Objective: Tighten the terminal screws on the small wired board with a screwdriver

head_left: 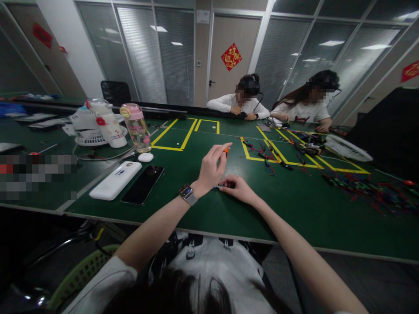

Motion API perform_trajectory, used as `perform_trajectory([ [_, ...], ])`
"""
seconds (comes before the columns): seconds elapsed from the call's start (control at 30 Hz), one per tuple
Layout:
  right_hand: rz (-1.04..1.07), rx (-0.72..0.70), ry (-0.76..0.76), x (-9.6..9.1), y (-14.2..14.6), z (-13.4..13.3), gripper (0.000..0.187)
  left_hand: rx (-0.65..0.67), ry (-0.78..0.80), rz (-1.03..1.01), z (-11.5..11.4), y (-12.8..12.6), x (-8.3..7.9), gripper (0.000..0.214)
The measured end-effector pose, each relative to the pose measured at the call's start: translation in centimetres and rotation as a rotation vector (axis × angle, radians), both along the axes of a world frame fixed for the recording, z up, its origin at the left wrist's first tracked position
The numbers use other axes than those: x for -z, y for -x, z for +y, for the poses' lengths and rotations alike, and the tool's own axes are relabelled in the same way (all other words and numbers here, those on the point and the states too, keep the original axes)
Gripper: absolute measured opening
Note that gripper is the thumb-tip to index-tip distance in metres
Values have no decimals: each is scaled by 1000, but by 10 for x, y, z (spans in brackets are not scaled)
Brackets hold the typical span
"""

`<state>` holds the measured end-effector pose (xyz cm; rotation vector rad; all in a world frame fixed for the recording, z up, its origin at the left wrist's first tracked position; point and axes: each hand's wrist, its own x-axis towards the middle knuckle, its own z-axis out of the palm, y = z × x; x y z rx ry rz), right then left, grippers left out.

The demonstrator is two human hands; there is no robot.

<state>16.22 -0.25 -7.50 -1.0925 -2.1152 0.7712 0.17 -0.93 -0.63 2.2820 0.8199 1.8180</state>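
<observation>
Phone (143, 185) at nine o'clock from left hand (212, 168), those fingers narrowed on orange piece (226, 150), its pointing unclear, wired part (217, 186) at five o'clock, long axis seemingly nine to three, pinched by right hand (239, 190), tangled wires (366, 189) at three o'clock.

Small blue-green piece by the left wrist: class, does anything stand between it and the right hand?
Nothing visible does: the right hand appears to touch the small blue-green piece. The left hand, with an orange item at its fingers, is close by and may hide part of the piece.
</observation>
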Motion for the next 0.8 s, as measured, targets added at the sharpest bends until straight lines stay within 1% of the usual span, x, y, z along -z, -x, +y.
perform_trajectory([
  [0.13,3,-1,12,0,0,0,18,-57,-35,4,0,-1,-1,25],
  [0.23,9,-2,7,1,0,1,17,-117,-62,8,1,-1,0,18],
  [0.3,11,1,2,1,0,0,16,-133,-67,7,2,-1,1,13],
  [0.4,6,6,3,1,0,0,16,-117,-54,12,1,-1,1,16],
  [0.53,5,9,3,0,1,0,17,-51,-29,19,0,0,0,27],
  [0.63,-4,7,0,0,1,0,17,-14,-27,8,0,0,-1,29],
  [0.8,-8,3,10,1,0,1,18,-56,-17,18,0,-1,-2,25],
])
